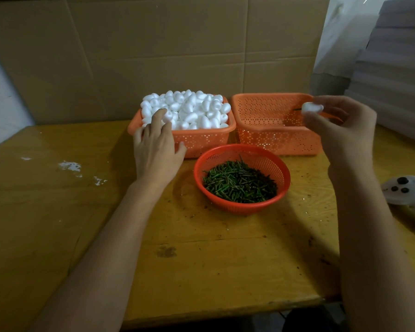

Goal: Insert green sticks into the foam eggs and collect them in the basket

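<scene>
At the far edge of the wooden table point(213, 259), our right hand point(343, 130) pinches a stick-tipped white foam egg point(312, 108) over the empty orange plastic basket point(273, 142); our left hand point(156, 149), fingers spread, touches the heaped eggs point(192, 109), so we judge nearly everything remains

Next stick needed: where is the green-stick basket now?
Head view, centre: the round red basket of green sticks sits on the wooden table, in front of the egg-filled orange basket and the right orange basket.
</scene>
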Available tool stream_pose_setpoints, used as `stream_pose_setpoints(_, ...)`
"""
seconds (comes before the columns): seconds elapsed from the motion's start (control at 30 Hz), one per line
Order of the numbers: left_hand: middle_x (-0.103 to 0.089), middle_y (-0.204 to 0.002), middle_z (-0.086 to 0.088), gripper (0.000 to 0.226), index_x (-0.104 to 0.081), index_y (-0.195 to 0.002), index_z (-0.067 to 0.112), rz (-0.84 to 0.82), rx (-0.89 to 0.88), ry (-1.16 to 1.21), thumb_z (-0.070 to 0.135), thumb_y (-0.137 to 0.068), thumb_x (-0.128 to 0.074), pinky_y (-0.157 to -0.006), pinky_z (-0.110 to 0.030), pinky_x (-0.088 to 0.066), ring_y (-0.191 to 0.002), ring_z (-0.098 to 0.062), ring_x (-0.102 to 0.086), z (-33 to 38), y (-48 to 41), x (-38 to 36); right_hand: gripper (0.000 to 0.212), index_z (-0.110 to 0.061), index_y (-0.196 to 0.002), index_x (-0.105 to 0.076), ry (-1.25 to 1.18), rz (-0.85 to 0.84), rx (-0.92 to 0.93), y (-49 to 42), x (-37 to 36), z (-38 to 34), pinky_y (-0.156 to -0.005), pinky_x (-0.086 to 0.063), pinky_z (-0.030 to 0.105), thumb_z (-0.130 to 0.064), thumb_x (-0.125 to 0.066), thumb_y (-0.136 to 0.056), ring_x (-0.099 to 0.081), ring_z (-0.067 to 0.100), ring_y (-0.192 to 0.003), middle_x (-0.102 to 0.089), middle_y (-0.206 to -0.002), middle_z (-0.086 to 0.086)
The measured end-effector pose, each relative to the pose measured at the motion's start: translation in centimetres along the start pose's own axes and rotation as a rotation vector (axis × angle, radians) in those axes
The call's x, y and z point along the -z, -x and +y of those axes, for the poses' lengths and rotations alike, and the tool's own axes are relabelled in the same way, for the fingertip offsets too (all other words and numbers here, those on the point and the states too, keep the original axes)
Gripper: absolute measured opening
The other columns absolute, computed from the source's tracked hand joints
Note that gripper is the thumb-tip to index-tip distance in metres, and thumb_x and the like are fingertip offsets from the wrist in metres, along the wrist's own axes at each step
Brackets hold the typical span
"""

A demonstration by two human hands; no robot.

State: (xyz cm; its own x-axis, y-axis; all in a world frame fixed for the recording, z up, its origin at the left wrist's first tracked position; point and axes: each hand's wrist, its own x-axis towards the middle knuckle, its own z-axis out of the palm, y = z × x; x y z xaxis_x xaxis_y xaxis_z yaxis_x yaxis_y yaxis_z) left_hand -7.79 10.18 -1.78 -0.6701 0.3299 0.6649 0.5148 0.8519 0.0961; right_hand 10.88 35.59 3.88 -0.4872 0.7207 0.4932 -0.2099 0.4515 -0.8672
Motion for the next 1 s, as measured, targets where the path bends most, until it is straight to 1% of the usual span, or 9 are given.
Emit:
stream_pose_setpoints(0.1, -0.038, -0.164, -0.006, 0.042, -0.063, -0.131, 0.006, 0.0, -0.005, 0.014, 0.032, -0.098, -0.067, -0.116, -0.044, -0.029, -0.137, -0.026, -0.053, 0.1, 0.0, 0.1, 0.037, -0.017, -0.128, -0.071, 0.049, -0.002, -0.023, -0.6, -0.6, 0.4, -0.094, -0.06, 0.032, -0.021, -0.078, -0.092, -0.07, 0.006, -0.104, -0.072, -0.122, -0.001)
stream_pose_setpoints(0.2, -0.036, -0.164, -0.007, 0.041, -0.062, -0.13, 0.005, -0.001, -0.006, 0.02, 0.032, -0.099, -0.066, -0.118, -0.044, -0.028, -0.139, -0.025, -0.052, 0.1, 0.1, 0.3, 0.046, -0.016, -0.141, -0.062, 0.111, -0.092, -0.049, -1.2, -1.4, 1.0, -0.1, -0.056, 0.034, -0.018, -0.073, -0.096, -0.063, 0.008, -0.121, -0.065, -0.138, 0.0)
stream_pose_setpoints(0.27, -0.036, -0.165, -0.007, 0.043, -0.062, -0.131, 0.004, -0.004, -0.005, 0.029, 0.032, -0.099, -0.066, -0.118, -0.044, -0.028, -0.139, -0.025, -0.052, 0.1, 0.1, 0.4, 0.049, -0.016, -0.145, -0.057, 0.152, -0.148, -0.057, -1.2, -1.8, 1.1, -0.098, -0.056, 0.032, -0.012, -0.067, -0.098, -0.059, 0.011, -0.126, -0.06, -0.144, 0.0)
stream_pose_setpoints(0.43, -0.034, -0.165, -0.006, 0.041, -0.061, -0.131, 0.005, -0.012, -0.004, 0.045, 0.032, -0.1, -0.064, -0.116, -0.043, -0.029, -0.134, -0.025, -0.055, 0.2, 0.1, 0.7, 0.036, -0.02, -0.133, -0.064, 0.201, -0.065, 0.081, -0.2, -2.2, 0.5, -0.095, -0.059, 0.037, -0.015, -0.066, -0.097, -0.066, 0.007, -0.108, -0.065, -0.129, -0.006)
stream_pose_setpoints(0.6, -0.033, -0.166, -0.005, 0.042, -0.06, -0.135, 0.005, 0.009, 0.011, 0.104, 0.023, -0.098, -0.066, -0.11, -0.042, -0.039, -0.129, -0.028, -0.058, 0.6, 0.0, 1.1, 0.029, -0.014, -0.125, -0.065, 0.161, -0.079, 0.218, 1.2, -3.3, -0.4, -0.079, -0.056, 0.017, -0.015, -0.069, -0.096, -0.067, 0.005, -0.101, -0.066, -0.122, -0.002)
stream_pose_setpoints(0.67, -0.032, -0.167, -0.004, 0.042, -0.059, -0.136, 0.005, 0.028, 0.003, 0.148, 0.018, -0.097, -0.067, -0.103, -0.042, -0.047, -0.13, -0.027, -0.058, 0.8, 0.0, 1.5, 0.028, -0.015, -0.123, -0.064, 0.129, -0.109, 0.241, 1.8, -3.8, -0.7, -0.077, -0.059, 0.022, -0.015, -0.069, -0.096, -0.067, 0.005, -0.1, -0.066, -0.121, -0.002)
stream_pose_setpoints(0.8, -0.032, -0.168, -0.003, 0.041, -0.059, -0.137, 0.004, 0.072, -0.064, 0.254, 0.012, -0.098, -0.064, -0.092, -0.04, -0.055, -0.137, -0.023, -0.054, 1.6, 0.1, 2.5, 0.027, -0.017, -0.122, -0.065, 0.047, -0.21, 0.23, 2.6, -4.7, -1.0, -0.082, -0.063, 0.037, -0.014, -0.07, -0.096, -0.068, 0.008, -0.1, -0.067, -0.119, -0.004)
stream_pose_setpoints(0.9, -0.037, -0.164, -0.005, 0.038, -0.061, -0.136, 0.004, 0.114, -0.147, 0.369, 0.011, -0.099, -0.064, -0.087, -0.025, -0.049, -0.141, -0.017, -0.05, 2.8, 0.2, 3.2, 0.03, -0.015, -0.129, -0.064, -0.05, -0.347, 0.198, 3.1, -5.4, -1.4, -0.085, -0.063, 0.044, -0.015, -0.067, -0.1, -0.07, 0.015, -0.104, -0.066, -0.124, 0.0)
stream_pose_setpoints(1.0, -0.038, -0.163, -0.003, 0.039, -0.061, -0.139, 0.007, 0.131, -0.232, 0.464, 0.016, -0.101, -0.063, -0.089, -0.021, -0.047, -0.141, -0.013, -0.05, 4.3, 0.5, 3.9, 0.036, -0.014, -0.141, -0.058, -0.127, -0.484, 0.16, 3.6, -5.9, -1.7, -0.092, -0.062, 0.041, -0.016, -0.06, -0.105, -0.069, 0.015, -0.115, -0.061, -0.136, 0.003)
